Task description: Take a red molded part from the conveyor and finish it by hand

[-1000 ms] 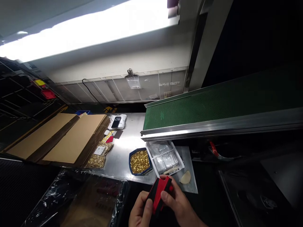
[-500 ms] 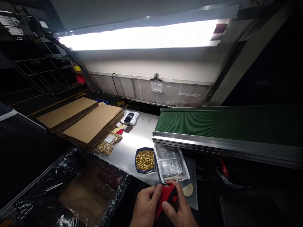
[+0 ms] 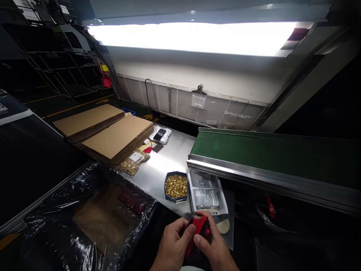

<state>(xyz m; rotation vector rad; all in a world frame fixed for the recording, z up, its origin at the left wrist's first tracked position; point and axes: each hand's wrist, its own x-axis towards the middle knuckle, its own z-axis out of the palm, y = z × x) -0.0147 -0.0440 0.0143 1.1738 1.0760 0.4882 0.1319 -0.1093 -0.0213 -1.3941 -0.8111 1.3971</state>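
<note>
Both hands close around a red and black plastic part (image 3: 199,225) at the bottom centre, whose exact kind I cannot make out. My left hand (image 3: 174,242) grips its left side, thumb on top. From the right, my right hand (image 3: 214,242) holds it with thumb and fingers. Just beyond the hands, a white tray (image 3: 225,205) contains clear plastic bags (image 3: 205,194). Left of that tray stands a dark blue dish (image 3: 166,188) full of small gold-coloured metal pieces (image 3: 176,185).
A green conveyor belt (image 3: 239,150) runs off to the right. Stacked cardboard sheets (image 3: 118,137), a bag of gold-coloured pieces (image 3: 132,162) and a phone (image 3: 160,134) on a white packet lie on the metal table (image 3: 180,143). At lower left, black plastic film (image 3: 64,210) lines a box.
The view has shifted, so the bench's far parts sit farther right. The red and black part has turned somewhat in my hands, which both still hold it.
</note>
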